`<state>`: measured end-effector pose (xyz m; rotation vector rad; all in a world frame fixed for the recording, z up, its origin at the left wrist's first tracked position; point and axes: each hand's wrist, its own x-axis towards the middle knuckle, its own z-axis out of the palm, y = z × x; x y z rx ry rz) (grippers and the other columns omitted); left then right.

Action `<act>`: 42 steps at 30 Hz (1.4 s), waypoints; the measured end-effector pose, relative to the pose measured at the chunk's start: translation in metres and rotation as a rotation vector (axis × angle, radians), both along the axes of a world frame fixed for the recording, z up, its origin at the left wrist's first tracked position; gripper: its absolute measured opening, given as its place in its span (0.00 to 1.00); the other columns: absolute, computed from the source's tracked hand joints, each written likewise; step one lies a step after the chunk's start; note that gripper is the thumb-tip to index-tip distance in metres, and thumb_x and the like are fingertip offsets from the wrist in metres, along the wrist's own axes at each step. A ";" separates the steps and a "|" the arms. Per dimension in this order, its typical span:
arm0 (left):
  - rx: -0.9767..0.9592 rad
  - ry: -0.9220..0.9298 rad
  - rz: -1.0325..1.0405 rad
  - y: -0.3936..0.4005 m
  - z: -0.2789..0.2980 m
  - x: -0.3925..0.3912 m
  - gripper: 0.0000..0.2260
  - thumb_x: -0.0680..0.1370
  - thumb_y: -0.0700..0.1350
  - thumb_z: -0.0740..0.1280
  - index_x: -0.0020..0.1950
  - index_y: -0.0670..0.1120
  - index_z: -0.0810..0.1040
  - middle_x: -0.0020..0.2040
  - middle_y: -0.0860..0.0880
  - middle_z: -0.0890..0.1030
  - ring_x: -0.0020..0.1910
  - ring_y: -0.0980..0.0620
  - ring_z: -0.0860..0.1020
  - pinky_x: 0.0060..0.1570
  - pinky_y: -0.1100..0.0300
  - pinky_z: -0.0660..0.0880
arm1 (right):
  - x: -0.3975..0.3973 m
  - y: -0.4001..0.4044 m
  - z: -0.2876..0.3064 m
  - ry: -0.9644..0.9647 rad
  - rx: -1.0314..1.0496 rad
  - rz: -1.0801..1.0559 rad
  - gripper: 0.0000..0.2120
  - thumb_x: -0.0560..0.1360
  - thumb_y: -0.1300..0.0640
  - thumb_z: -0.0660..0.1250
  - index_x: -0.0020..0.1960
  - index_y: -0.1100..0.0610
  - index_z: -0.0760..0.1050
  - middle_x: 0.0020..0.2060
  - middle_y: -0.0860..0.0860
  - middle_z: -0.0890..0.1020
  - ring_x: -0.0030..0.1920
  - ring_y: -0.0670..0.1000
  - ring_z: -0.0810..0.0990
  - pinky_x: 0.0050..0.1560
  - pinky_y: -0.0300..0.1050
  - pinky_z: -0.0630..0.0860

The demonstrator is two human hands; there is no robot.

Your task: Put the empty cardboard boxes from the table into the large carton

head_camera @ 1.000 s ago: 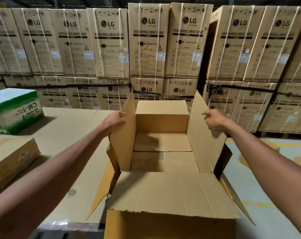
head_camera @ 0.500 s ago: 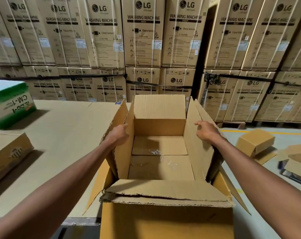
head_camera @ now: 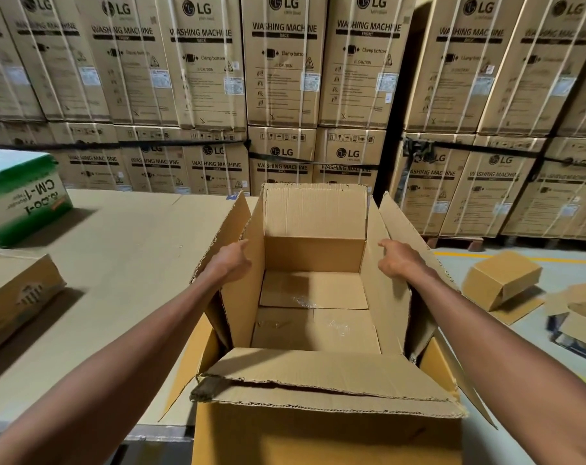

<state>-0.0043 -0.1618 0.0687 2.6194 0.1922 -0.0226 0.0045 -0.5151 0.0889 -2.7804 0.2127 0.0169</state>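
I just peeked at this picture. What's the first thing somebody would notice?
Probably the big open brown cardboard carton right in the middle, with the person's left hand and right hand pushing its side flaps apart. Behind it rises a wall of tall stacked washing machine boxes. On the tan table at the left sit a green and white printed box and a plain brown cardboard box.

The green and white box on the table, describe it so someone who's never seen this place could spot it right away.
Start at the cardboard-covered table left of the large open carton. Look to its far left edge, in front of the wall of stacked washing machine boxes. There sits the green and white box, the only coloured one among plain brown cardboard, its "CM-1" print upside down.
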 end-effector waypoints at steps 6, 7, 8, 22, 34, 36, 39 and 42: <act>0.041 0.006 -0.009 -0.007 0.000 0.003 0.32 0.79 0.37 0.62 0.83 0.50 0.60 0.77 0.43 0.70 0.73 0.42 0.73 0.65 0.46 0.76 | 0.004 0.004 0.001 0.013 -0.053 0.005 0.27 0.77 0.60 0.61 0.75 0.50 0.67 0.64 0.56 0.78 0.59 0.61 0.79 0.55 0.52 0.79; 0.052 0.009 -0.011 -0.009 0.001 0.003 0.32 0.79 0.36 0.62 0.83 0.50 0.60 0.78 0.43 0.69 0.73 0.42 0.73 0.66 0.46 0.76 | 0.005 0.004 0.001 0.018 -0.061 0.008 0.27 0.77 0.61 0.61 0.75 0.51 0.67 0.64 0.57 0.78 0.59 0.61 0.79 0.56 0.52 0.79; 0.063 0.013 -0.013 -0.010 0.002 0.003 0.33 0.78 0.36 0.61 0.83 0.50 0.59 0.78 0.43 0.69 0.73 0.41 0.72 0.66 0.47 0.76 | 0.006 0.005 0.001 0.024 -0.067 0.012 0.27 0.77 0.61 0.61 0.75 0.51 0.67 0.65 0.57 0.78 0.59 0.61 0.79 0.56 0.52 0.79; 0.554 -0.185 -0.030 -0.004 0.011 -0.022 0.24 0.75 0.39 0.69 0.71 0.48 0.76 0.73 0.43 0.68 0.75 0.41 0.63 0.69 0.43 0.69 | -0.009 -0.009 0.007 -0.098 -0.449 0.057 0.19 0.76 0.58 0.66 0.67 0.53 0.75 0.62 0.55 0.75 0.61 0.59 0.74 0.56 0.53 0.70; 0.674 -0.172 0.011 0.021 0.013 -0.049 0.19 0.74 0.41 0.70 0.64 0.51 0.80 0.75 0.46 0.64 0.76 0.43 0.60 0.70 0.36 0.59 | -0.037 -0.033 -0.003 -0.207 -0.846 -0.005 0.13 0.74 0.55 0.68 0.57 0.46 0.82 0.65 0.52 0.73 0.69 0.59 0.63 0.71 0.62 0.53; 0.654 -0.183 0.015 0.019 0.015 -0.053 0.18 0.74 0.42 0.70 0.63 0.52 0.80 0.75 0.46 0.64 0.76 0.43 0.60 0.71 0.36 0.59 | -0.039 -0.031 -0.002 -0.212 -0.839 0.002 0.13 0.74 0.54 0.68 0.57 0.46 0.82 0.64 0.52 0.74 0.68 0.58 0.65 0.71 0.62 0.53; 0.611 -0.210 0.038 0.017 0.018 -0.062 0.17 0.75 0.43 0.70 0.64 0.52 0.81 0.78 0.46 0.63 0.77 0.42 0.59 0.72 0.36 0.58 | -0.043 -0.028 0.002 -0.216 -0.811 0.013 0.14 0.73 0.51 0.67 0.58 0.47 0.81 0.64 0.53 0.74 0.68 0.58 0.66 0.71 0.63 0.52; 0.534 -0.257 0.064 0.017 0.022 -0.076 0.16 0.77 0.46 0.69 0.65 0.53 0.82 0.80 0.45 0.62 0.78 0.41 0.58 0.72 0.36 0.58 | -0.050 -0.025 0.006 -0.226 -0.743 0.017 0.15 0.73 0.47 0.67 0.58 0.47 0.82 0.64 0.52 0.75 0.68 0.56 0.66 0.70 0.63 0.53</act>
